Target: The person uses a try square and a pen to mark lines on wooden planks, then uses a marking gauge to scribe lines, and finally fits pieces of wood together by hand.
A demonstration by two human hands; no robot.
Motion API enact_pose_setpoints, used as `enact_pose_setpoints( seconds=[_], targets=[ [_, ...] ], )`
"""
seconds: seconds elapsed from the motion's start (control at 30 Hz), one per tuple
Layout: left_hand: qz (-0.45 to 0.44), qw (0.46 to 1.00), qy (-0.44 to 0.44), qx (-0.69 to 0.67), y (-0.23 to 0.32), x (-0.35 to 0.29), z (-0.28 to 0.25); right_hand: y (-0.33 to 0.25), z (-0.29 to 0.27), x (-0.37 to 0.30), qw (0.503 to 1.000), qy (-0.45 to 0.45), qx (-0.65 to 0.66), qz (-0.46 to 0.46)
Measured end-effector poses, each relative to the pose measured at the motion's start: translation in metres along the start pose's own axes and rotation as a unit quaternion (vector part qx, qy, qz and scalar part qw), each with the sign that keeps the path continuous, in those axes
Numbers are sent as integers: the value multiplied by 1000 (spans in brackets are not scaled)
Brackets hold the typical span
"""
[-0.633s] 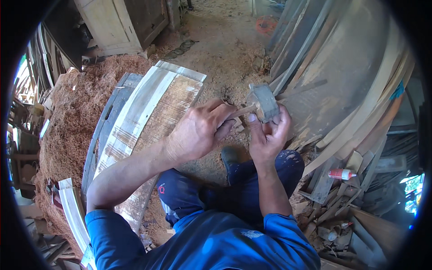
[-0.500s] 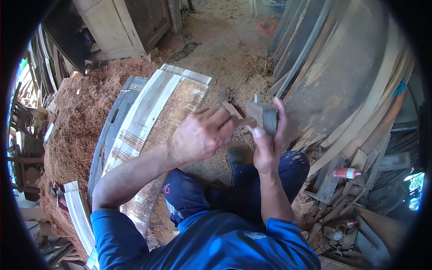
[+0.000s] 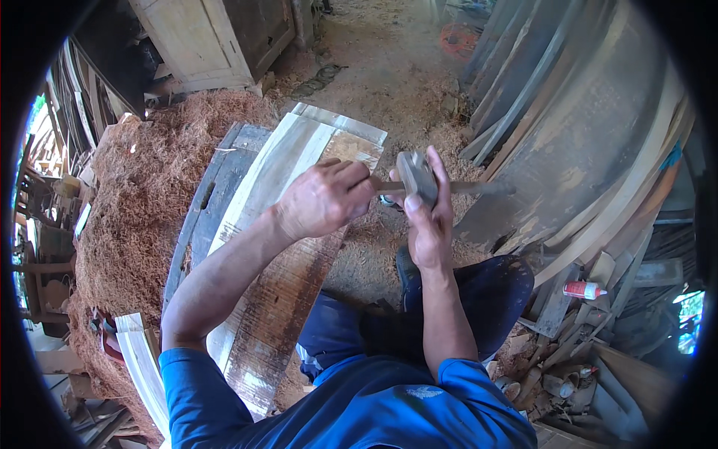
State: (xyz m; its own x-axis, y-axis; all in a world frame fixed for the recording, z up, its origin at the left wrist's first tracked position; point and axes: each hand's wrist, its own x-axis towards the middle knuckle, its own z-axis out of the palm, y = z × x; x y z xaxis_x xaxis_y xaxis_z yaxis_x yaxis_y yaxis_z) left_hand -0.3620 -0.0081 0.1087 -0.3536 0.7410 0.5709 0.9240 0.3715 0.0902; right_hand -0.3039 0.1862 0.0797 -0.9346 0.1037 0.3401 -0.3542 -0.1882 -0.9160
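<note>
In my left hand [image 3: 329,198], the fingers are wrapped round the thin wooden handle of a hammer [image 3: 467,187]. Its shaft passes by the block in my other hand, and its dark far end is smeared by motion. My right hand [image 3: 432,224] grips a small block-shaped wooden hand plane [image 3: 417,176], thumb on the near side and fingers up along the right side. Whether hammer and plane touch I cannot tell. Below and left of my left hand lies a wide wooden board [image 3: 280,314], pale along one edge and rough brown elsewhere.
A dark worn plank [image 3: 213,187] lies under the board's left side. Beyond it is a heap of wood shavings [image 3: 134,202]. Planks and a large panel [image 3: 568,135] lean at right. A red-and-white bottle [image 3: 583,289] lies among scraps. A wooden cabinet [image 3: 198,41] stands far left.
Both hands keep their grips. The plane has turned and sits slightly left and higher in view; the hammer's shaft now shows past it. The board and surroundings appear shifted rightward as the view moved.
</note>
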Motion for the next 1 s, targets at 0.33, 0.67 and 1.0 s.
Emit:
enact_pose_setpoints(
  seconds=[0.33, 0.67, 1.0],
  targets=[
    [-156, 969, -58, -184, -5, 12, -15, 6, -12, -6, 957, -20, -248, -152],
    [-220, 942, -16, -254, 18, 27, -12, 18, -4, -23, 959, 84, -168, -211],
    [-181, 940, -54, -285, 26, 26, -19, -13, -22, -15, 996, 55, 69, -29]
  ],
)
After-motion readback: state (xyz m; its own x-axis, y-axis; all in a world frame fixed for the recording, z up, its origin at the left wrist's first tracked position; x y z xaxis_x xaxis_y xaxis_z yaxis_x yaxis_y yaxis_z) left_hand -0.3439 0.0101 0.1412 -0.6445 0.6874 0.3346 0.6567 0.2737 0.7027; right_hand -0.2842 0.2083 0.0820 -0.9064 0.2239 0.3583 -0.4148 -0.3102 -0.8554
